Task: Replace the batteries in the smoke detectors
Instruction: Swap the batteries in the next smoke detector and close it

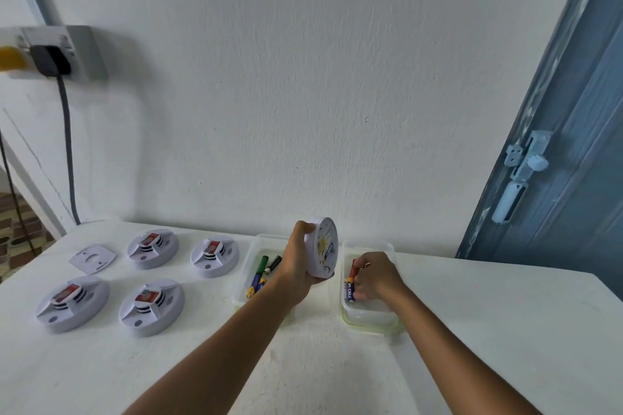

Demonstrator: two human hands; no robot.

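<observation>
White tabletop (472, 330), set against a white textured wall (303, 77); blue door (580, 111) with a pale latch at right.

Left hand (296, 266): fingers and thumb curled round the rim of a round white smoke detector (323, 248), held on edge above the tabletop between the two trays, its open back turned to the right.

Right hand (374, 276): reaching into the right tray (371, 320), a clear plastic box with a greenish rim; fingers curled, pinching batteries (350, 285) with blue and red wrappers. How many it grips cannot be told.

Left tray (256, 242): clear plastic, just left of the held detector, partly behind the left forearm. Contents: loose batteries (261, 271), one green, one dark, others blue and yellow.

Further smoke detectors, four, lying flat on the left half of the tabletop in two rows: back left (152, 249), back right (214, 256), front left (72, 303), front right (151, 307). Each white and round, with a raised centre bearing a red label.

White mounting plate (92, 258), flat, just left of the back row.

Wall socket (64, 50) at upper left, with a black plug (50, 59) and a dark cable hanging down behind the tabletop.
</observation>
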